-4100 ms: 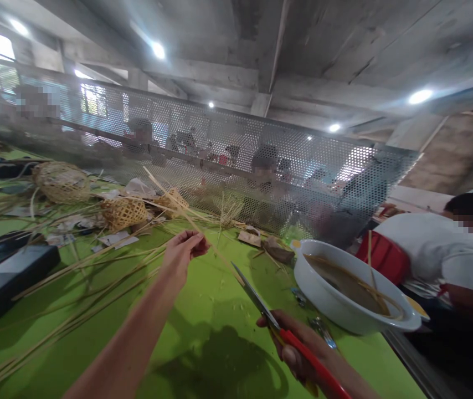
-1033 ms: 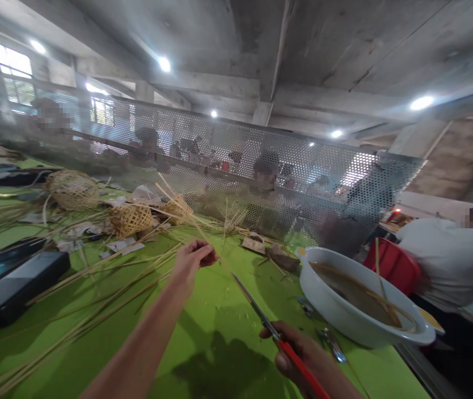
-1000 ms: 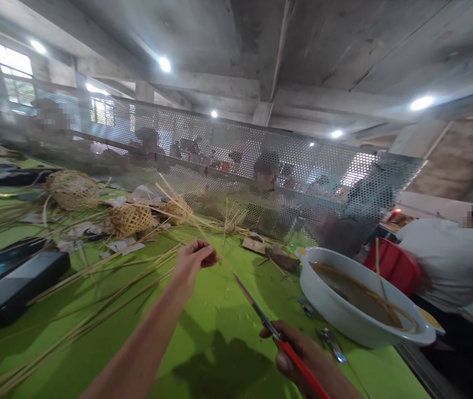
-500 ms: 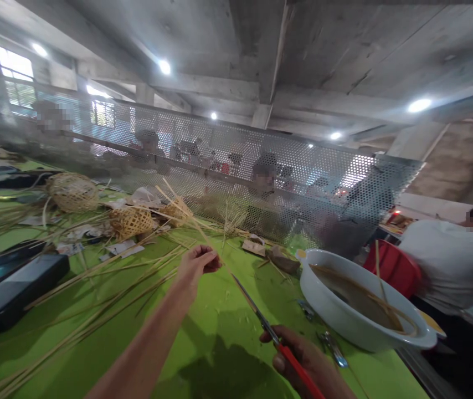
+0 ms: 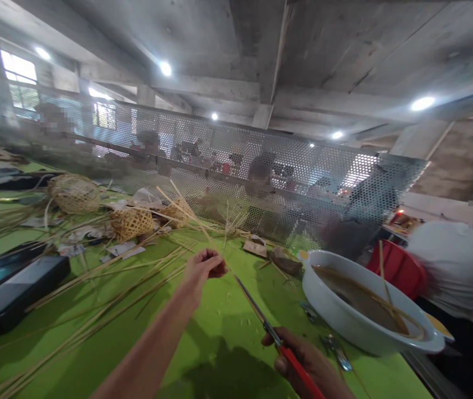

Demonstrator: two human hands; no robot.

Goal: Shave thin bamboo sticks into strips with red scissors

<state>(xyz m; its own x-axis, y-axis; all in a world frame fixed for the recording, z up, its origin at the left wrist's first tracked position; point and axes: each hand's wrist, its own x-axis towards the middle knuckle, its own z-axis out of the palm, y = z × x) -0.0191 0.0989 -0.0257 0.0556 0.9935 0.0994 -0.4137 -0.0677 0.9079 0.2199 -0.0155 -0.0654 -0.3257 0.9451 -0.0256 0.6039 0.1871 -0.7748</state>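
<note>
My left hand (image 5: pixel 207 265) pinches a thin bamboo strip (image 5: pixel 197 219) near the middle of the view, its far end rising up and to the left. Lower right, my right hand (image 5: pixel 292 354) is closed around red-handled scissors (image 5: pixel 257 310) with long, narrow metal blades. The scissors slant up and left, and their tip is close to the fingertips of my left hand. Whether the tip touches the strip is too small to tell. Several loose bamboo strips (image 5: pixel 128 293) lie on the green table (image 5: pixel 215 316) left of my hands.
Woven bamboo baskets (image 5: pixel 132 223) and paper scraps stand at the back left. Nearer lies a black box-shaped device (image 5: pixel 24 293). At right is a white basin (image 5: pixel 369 327) of brownish water with strips; metal clips (image 5: pixel 338 354) lie beside it. A perforated metal screen (image 5: pixel 220 166) crosses behind; a person sits far right.
My left hand has shifted slightly right and down in the view, with the strip still pinched. The right hand and scissors keep nearly the same pose.
</note>
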